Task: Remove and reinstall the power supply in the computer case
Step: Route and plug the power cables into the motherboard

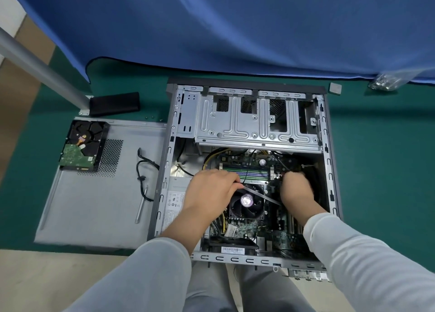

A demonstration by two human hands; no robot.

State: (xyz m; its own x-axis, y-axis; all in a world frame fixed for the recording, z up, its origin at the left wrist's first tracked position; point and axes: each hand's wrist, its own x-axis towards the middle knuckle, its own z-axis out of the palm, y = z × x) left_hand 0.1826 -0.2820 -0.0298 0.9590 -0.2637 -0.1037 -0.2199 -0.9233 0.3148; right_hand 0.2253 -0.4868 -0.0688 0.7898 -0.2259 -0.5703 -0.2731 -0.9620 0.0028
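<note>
both arms reached forward and down into the open grey metal computer case, which lay on its side on the green mat. the left hand sat palm down over the near left part of the motherboard, its fingers curled round the end of a thin silver metal rod-like tool that ran slantwise across the black round cpu fan towards the right hand. the right hand was knuckles up, wrist bent, fingers tucked down among the black cables at the right of the board; whether they gripped anything could not be told. the silver box-shaped power supply with its white label sat inside the case against the left wall, just left of the left wrist. both sleeves were light grey. left of the case lay the flat grey side panel, carrying a black hard drive with a green circuit board, a loose black cable and a silver pen-shaped tool. a blue cloth hung behind.
</note>
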